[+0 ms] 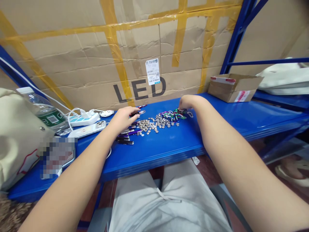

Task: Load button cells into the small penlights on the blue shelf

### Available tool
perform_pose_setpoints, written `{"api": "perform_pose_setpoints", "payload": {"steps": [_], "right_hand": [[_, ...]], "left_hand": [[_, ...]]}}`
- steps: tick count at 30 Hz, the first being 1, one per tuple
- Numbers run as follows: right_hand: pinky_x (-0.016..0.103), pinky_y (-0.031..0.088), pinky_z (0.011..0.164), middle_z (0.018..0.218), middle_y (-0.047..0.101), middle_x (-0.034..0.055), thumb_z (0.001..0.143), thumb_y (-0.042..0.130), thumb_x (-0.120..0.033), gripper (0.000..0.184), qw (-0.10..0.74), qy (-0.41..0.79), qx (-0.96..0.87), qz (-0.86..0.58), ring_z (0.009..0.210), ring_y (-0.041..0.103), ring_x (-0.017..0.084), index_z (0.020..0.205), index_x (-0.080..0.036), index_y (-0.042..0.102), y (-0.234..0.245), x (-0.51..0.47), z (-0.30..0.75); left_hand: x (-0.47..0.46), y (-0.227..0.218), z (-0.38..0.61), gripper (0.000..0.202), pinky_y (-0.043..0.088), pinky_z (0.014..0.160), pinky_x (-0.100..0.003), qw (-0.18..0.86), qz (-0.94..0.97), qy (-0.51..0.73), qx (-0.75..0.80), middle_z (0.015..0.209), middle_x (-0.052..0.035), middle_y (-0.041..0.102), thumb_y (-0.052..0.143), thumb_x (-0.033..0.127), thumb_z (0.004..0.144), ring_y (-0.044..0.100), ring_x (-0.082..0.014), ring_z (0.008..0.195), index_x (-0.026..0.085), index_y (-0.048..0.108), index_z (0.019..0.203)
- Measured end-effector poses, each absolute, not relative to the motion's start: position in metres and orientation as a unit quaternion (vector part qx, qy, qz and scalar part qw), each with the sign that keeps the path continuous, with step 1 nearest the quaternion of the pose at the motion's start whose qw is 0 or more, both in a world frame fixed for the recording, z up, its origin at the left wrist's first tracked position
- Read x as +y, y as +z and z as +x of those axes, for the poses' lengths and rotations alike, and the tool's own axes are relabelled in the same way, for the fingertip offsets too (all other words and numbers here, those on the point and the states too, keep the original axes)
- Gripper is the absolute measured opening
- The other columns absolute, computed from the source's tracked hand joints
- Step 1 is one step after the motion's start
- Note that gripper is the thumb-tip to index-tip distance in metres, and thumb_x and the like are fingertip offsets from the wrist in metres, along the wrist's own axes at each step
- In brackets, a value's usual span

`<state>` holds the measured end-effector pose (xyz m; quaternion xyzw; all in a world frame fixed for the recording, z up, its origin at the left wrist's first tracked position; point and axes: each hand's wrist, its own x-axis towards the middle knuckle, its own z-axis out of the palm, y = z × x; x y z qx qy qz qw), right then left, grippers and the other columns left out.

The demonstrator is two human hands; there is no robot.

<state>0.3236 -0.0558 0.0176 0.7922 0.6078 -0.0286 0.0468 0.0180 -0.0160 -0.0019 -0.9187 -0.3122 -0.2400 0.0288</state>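
Note:
My left hand is closed round a dark red pen-sized metal tube with a silver end, perhaps a mini flashlight. Beneath and in front of that hand lie several similar tubes in purple, black and silver. To their right spreads a pile of small round silver pieces that look like button cells. Further right is a heap of coloured carabiners. My right hand reaches over the heap's far edge with fingers curled down; its fingertips are partly hidden, and what they grip cannot be made out.
The blue metal shelf backs onto a large taped carton. An open cardboard box stands at right. On the left are a power strip, a phone, a plastic bottle and a cream bag.

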Motion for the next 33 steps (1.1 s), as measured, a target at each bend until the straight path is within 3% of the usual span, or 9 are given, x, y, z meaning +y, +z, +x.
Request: {"api": "perform_pose_setpoints", "payload": {"steps": [5, 10, 12, 15, 20, 25, 28, 33], "right_hand": [[0.028, 0.045, 0.064, 0.089, 0.07, 0.0081, 0.089, 0.051, -0.031, 0.02, -0.146, -0.067, 0.707, 0.689, 0.075, 0.063, 0.017, 0.086, -0.016, 0.065, 0.019, -0.054, 0.309], [0.024, 0.042, 0.056, 0.072, 0.063, 0.0024, 0.092, 0.044, -0.03, 0.02, -0.226, -0.199, 0.788, 0.537, 0.059, 0.055, 0.011, 0.085, -0.018, 0.058, 0.012, -0.058, 0.262], [0.024, 0.039, 0.054, 0.065, 0.057, -0.0002, 0.092, 0.043, -0.03, 0.02, -0.229, -0.204, 0.808, 0.503, 0.054, 0.05, 0.01, 0.083, -0.018, 0.057, 0.011, -0.061, 0.243], [0.023, 0.034, 0.054, 0.064, 0.054, -0.0012, 0.088, 0.044, -0.019, 0.015, -0.252, -0.164, 0.813, 0.498, 0.055, 0.046, 0.01, 0.08, -0.017, 0.056, 0.011, -0.065, 0.225], [0.023, 0.033, 0.057, 0.063, 0.052, -0.0008, 0.089, 0.042, -0.017, 0.022, -0.284, -0.15, 0.809, 0.493, 0.058, 0.044, 0.01, 0.068, -0.017, 0.049, 0.009, -0.066, 0.218], [0.024, 0.036, 0.059, 0.065, 0.054, -0.0009, 0.094, 0.039, -0.023, 0.017, -0.325, -0.169, 0.799, 0.478, 0.06, 0.047, 0.011, 0.092, -0.015, 0.054, 0.002, -0.063, 0.212], [0.026, 0.039, 0.063, 0.074, 0.06, 0.003, 0.095, 0.037, -0.033, 0.025, -0.313, -0.145, 0.812, 0.471, 0.067, 0.052, 0.014, 0.096, -0.016, 0.055, -0.001, -0.062, 0.212], [0.028, 0.041, 0.069, 0.101, 0.066, 0.0109, 0.094, 0.039, -0.041, 0.03, -0.256, -0.08, 0.838, 0.475, 0.082, 0.057, 0.019, 0.097, -0.017, 0.056, -0.003, -0.064, 0.213]], "left_hand": [[-0.016, -0.002, 0.02, 0.037, 0.044, 0.093, -0.037, 0.027, -0.923, -0.24, -0.3, 0.11, -0.0103, 0.066, 0.045, 0.03, 0.089, 0.058, -0.0236, 0.102, 0.014, 0.061, 0.118], [-0.028, -0.002, 0.03, 0.032, 0.042, 0.091, -0.037, -0.025, -0.915, -0.245, -0.319, 0.107, -0.0102, 0.062, 0.036, 0.028, 0.092, 0.056, -0.0232, 0.102, 0.013, 0.057, 0.111], [-0.034, -0.003, 0.035, 0.028, 0.044, 0.082, -0.034, -0.061, -0.907, -0.252, -0.332, 0.097, -0.0066, 0.064, 0.04, 0.034, 0.091, 0.058, -0.0214, 0.09, 0.015, 0.057, 0.102], [-0.039, -0.004, 0.04, 0.028, 0.041, 0.067, -0.029, -0.098, -0.895, -0.261, -0.348, 0.078, -0.0016, 0.061, 0.049, 0.045, 0.087, 0.054, -0.0178, 0.072, 0.017, 0.056, 0.088], [-0.037, -0.003, 0.039, 0.035, 0.036, 0.061, -0.026, -0.142, -0.873, -0.282, -0.371, 0.071, 0.0, 0.056, 0.048, 0.051, 0.086, 0.049, -0.0158, 0.067, 0.017, 0.059, 0.083], [-0.033, -0.003, 0.037, 0.028, 0.028, 0.05, -0.024, -0.276, -0.833, -0.297, -0.378, 0.056, 0.0048, 0.041, 0.053, 0.044, 0.083, 0.036, -0.0101, 0.05, 0.018, 0.053, 0.074], [-0.026, -0.006, 0.036, 0.025, 0.025, 0.046, -0.023, -0.348, -0.787, -0.32, -0.396, 0.051, 0.0067, 0.033, 0.053, 0.04, 0.081, 0.031, -0.0085, 0.044, 0.019, 0.045, 0.07], [-0.016, -0.009, 0.032, 0.023, 0.024, 0.046, -0.024, -0.309, -0.788, -0.331, -0.417, 0.05, 0.0059, 0.035, 0.053, 0.038, 0.079, 0.032, -0.0094, 0.045, 0.019, 0.045, 0.067]]}}
